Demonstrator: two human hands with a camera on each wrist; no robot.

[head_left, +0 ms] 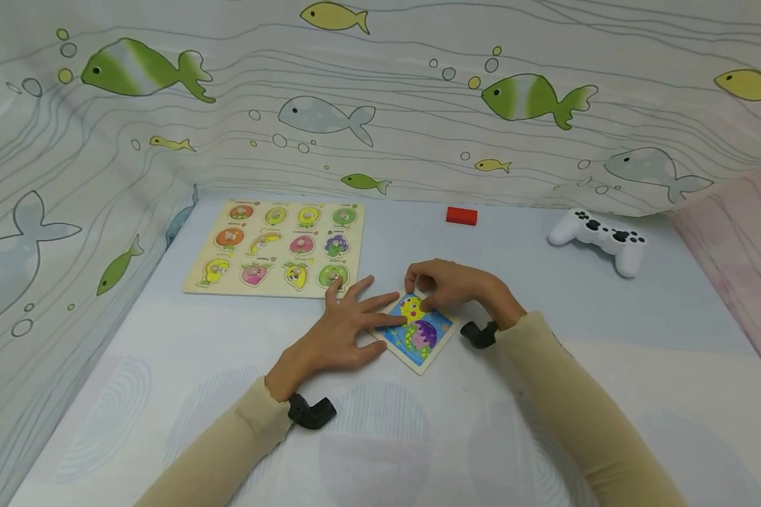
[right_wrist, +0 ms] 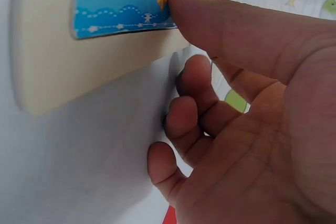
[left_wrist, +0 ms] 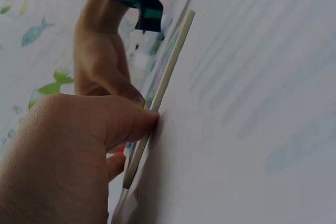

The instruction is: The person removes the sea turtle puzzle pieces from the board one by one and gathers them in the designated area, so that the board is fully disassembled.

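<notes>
A small wooden jigsaw puzzle (head_left: 423, 336), with a yellow-headed, purple-shelled turtle on a blue ground, lies turned cornerwise on the table. My left hand (head_left: 342, 336) spreads over its left side, straight fingers across the picture. In the left wrist view, the left thumb (left_wrist: 139, 124) touches the board's pale edge. At the far corner, my right hand (head_left: 453, 285) bends its fingers around the puzzle. Its thumb (right_wrist: 226, 35) presses on the picture by the yellow head in the right wrist view, while the other fingers curl beside the board's edge.
A wooden fruit peg board (head_left: 269, 274) lies at the back left, near the left fingertips. Behind the hands is a red block (head_left: 461, 216). A white game controller (head_left: 599, 239) rests at the back right. A fish-print cloth (head_left: 418, 155) hangs behind the table.
</notes>
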